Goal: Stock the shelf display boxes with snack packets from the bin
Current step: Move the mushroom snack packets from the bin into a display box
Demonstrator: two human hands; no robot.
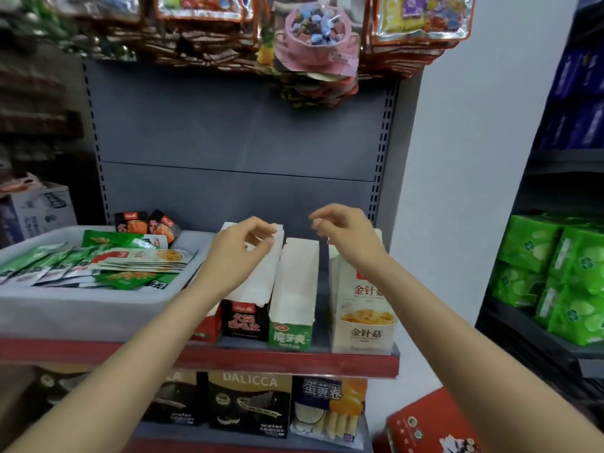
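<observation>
A white bin sits on the shelf at the left, full of several green, white and orange snack packets. Right of it stand open-topped display boxes: a black one, a green one and a cream one, with a red one partly hidden behind my left forearm. My left hand hovers over the black box with loosely curled fingers, holding nothing. My right hand hangs above the cream box, fingers relaxed and empty.
The shelf's red front edge runs below the boxes. Wafer and egg-roll packs fill the shelf beneath. Candy bags hang overhead. Green packs sit on the rack at the right, and a red box lies low right.
</observation>
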